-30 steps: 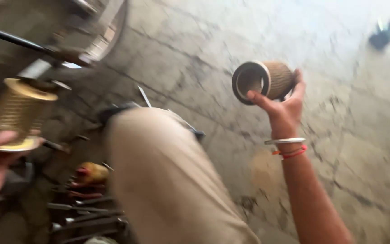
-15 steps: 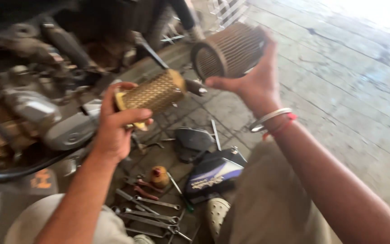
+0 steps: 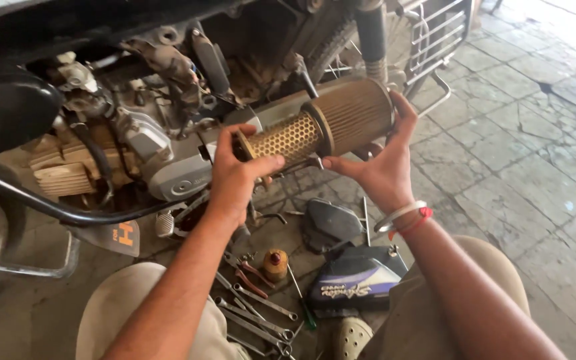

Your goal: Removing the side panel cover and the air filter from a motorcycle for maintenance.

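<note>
- Both filters are now end to end in front of the engine (image 3: 135, 153); half a second ago they sat apart.
- Left hand (image 3: 238, 177) grips the mesh filter (image 3: 285, 139), right hand (image 3: 381, 167) clasps the pleated filter (image 3: 355, 115).
- Looks like a side-by-side comparison, spanners (image 3: 261, 313) lying on the floor below.

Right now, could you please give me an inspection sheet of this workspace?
Surface: stone-slab floor, cracked and stained.
Job's things: small perforated filter and larger pleated filter, held end to end.
Clutter: spanners, pliers, small bottle, black cover, purple side panel.
Grippers: left hand grips the small filter; right hand grips the larger one.
Cables: hoses and wires around the engine.
Surroundings: motorcycle, its footrest and rear guard; person's knees and a shoe.
</note>
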